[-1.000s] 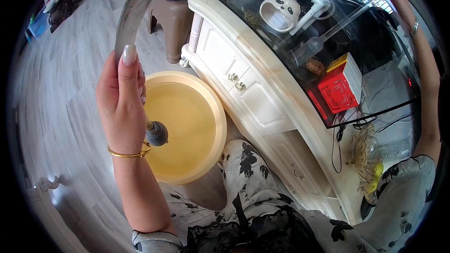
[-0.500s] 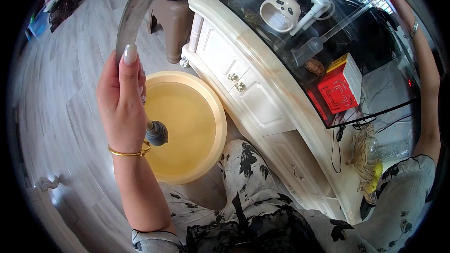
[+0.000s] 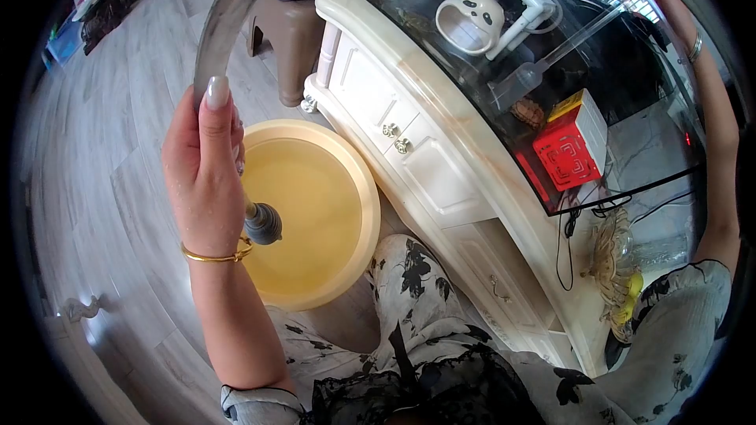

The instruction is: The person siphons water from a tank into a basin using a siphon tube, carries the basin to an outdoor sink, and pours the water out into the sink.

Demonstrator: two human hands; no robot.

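One translucent hose (image 3: 211,39), toward eleven o'clock, is clamped in the fingers of the left hand (image 3: 203,165) at nine. I cannot tell how the right hand's fingers sit by the tank (image 3: 646,149) at two.

A gold bangle (image 3: 214,257) circles the left wrist (image 3: 213,242) and a silver-coloured bracelet (image 3: 696,45) the right wrist (image 3: 700,63), with a long, glossy thumbnail (image 3: 217,93), dark-edged pale sleeves (image 3: 683,338), leaf-printed pale trousers (image 3: 390,287) and black lace (image 3: 358,399) in front.
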